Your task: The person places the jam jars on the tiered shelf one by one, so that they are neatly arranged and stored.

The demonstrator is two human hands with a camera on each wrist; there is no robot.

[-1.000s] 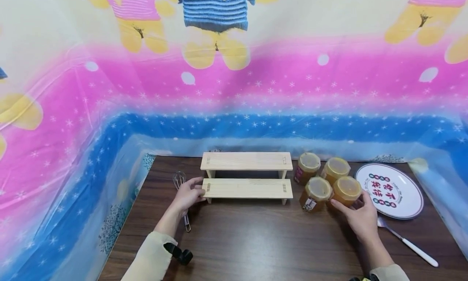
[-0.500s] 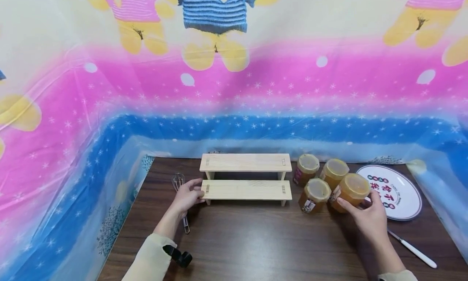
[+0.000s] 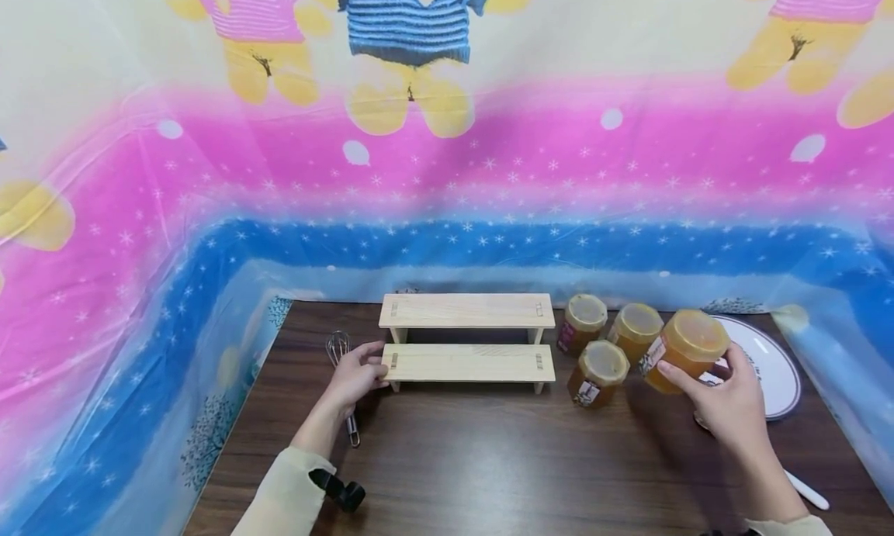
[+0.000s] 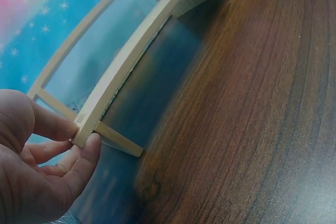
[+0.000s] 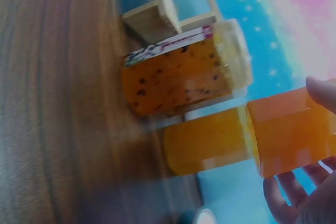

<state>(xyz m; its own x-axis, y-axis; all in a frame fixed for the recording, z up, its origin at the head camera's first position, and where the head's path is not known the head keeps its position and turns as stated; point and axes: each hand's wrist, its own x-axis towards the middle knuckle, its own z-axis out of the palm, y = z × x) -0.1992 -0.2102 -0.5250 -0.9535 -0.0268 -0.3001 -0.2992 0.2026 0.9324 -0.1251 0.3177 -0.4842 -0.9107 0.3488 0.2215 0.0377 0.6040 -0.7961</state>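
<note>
My left hand [image 3: 359, 377] pinches the left end of the lower board of a two-step wooden shelf [image 3: 468, 363]; the left wrist view shows thumb and fingers on that board end [image 4: 84, 129]. My right hand [image 3: 729, 400] grips a jar of amber contents [image 3: 687, 346] with a translucent yellow lid. It is raised off the table, tilted, overlapping the plate in the head view. In the right wrist view the held jar [image 5: 289, 132] is near the camera, fingers around it. Three similar jars stand left of it: a front one [image 3: 597, 373] and two behind.
A white plate [image 3: 775, 373] with a dark rim lies at the right, partly covered by the right hand. A white-handled utensil [image 3: 806, 489] lies in front of it. A whisk [image 3: 352, 427] lies by the left hand. Printed cloth [image 3: 447, 245] rises behind the table.
My right hand has lifted the jar from among the others and moved it right, over part of the plate and utensil. My left hand stays on the shelf.
</note>
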